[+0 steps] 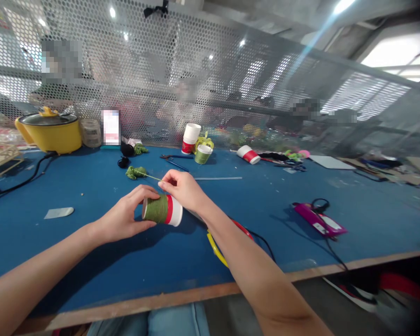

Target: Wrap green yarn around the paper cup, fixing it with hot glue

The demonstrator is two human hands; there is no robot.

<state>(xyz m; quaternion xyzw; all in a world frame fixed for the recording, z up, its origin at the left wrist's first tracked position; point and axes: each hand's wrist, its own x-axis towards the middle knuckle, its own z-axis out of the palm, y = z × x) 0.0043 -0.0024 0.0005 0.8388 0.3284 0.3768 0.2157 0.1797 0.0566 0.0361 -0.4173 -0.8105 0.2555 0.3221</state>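
My left hand (135,214) is wrapped round a paper cup (175,212) that lies on its side just above the blue table. Green yarn (156,209) covers the part of the cup nearest that hand, followed by a red band and a white end. Above the cup, my right hand (178,185) pinches a strand of the same yarn between thumb and fingers. From there the strand runs left to a loose green yarn bundle (136,172) on the table. Partly hidden under my right forearm is a tool with red and yellow handles (217,249).
A yellow electric pot (56,133) and a phone (111,128) stand at the back left. Further right are stacked cups (191,138), a green-wrapped cup (203,154) and a tipped cup (248,154). A purple packet (318,219) with a black cable lies right.
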